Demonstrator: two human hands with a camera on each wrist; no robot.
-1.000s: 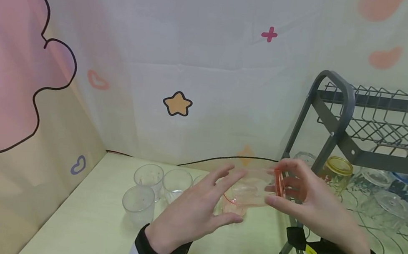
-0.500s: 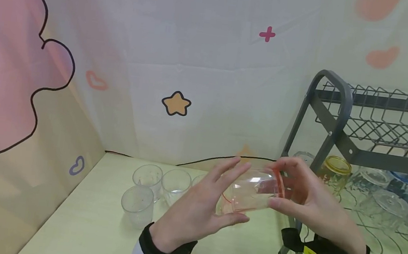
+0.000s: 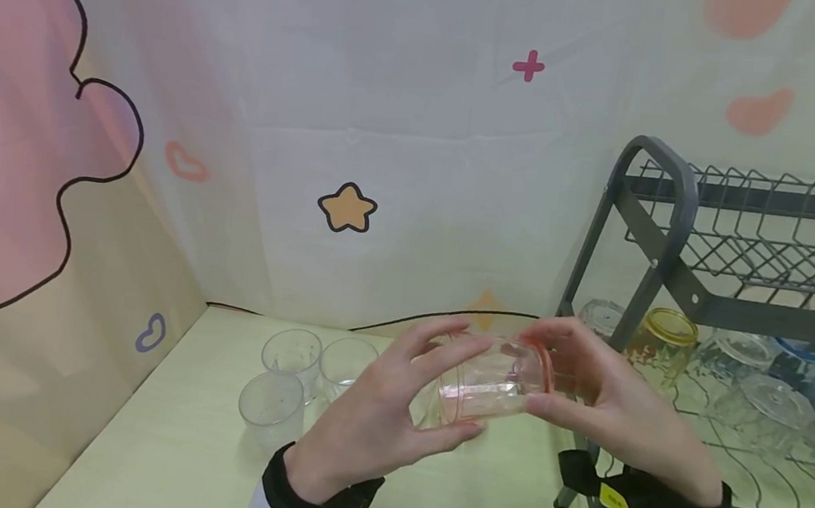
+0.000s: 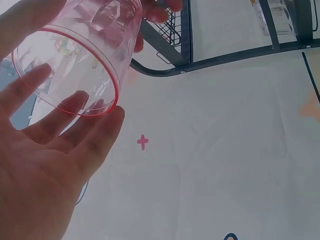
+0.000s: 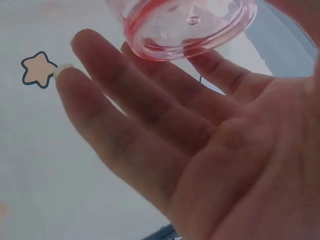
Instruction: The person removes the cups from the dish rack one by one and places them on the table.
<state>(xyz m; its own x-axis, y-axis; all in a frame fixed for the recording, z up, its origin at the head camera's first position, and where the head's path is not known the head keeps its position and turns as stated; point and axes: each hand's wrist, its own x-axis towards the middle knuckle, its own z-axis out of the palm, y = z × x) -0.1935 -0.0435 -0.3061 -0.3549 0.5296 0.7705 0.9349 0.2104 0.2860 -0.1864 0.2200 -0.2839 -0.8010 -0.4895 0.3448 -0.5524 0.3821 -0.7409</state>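
Observation:
A clear pink-tinted drinking glass (image 3: pixel 494 381) lies sideways in the air between my two hands, above the table. My left hand (image 3: pixel 378 406) holds its open end, with thumb and fingers spread around the rim. My right hand (image 3: pixel 606 398) grips the thick base end between thumb and fingers. In the left wrist view, the red-edged mouth of the glass (image 4: pixel 127 30) faces my left palm, with fingertips at the rim. The right wrist view shows the glass's base (image 5: pixel 192 22) above my right fingers.
Clear glasses (image 3: pixel 272 410) stand mouth up on the pale green table (image 3: pixel 150 459), left of my hands. At right, a grey metal rack (image 3: pixel 671 225) holds several upturned glasses on its lower shelf, including a yellow one (image 3: pixel 661 346). A printed cloth (image 3: pixel 418 163) hangs behind.
The glass and my right hand have shifted slightly left. The glass has tilted a little, and its mouth now sits deeper between my left thumb and fingers.

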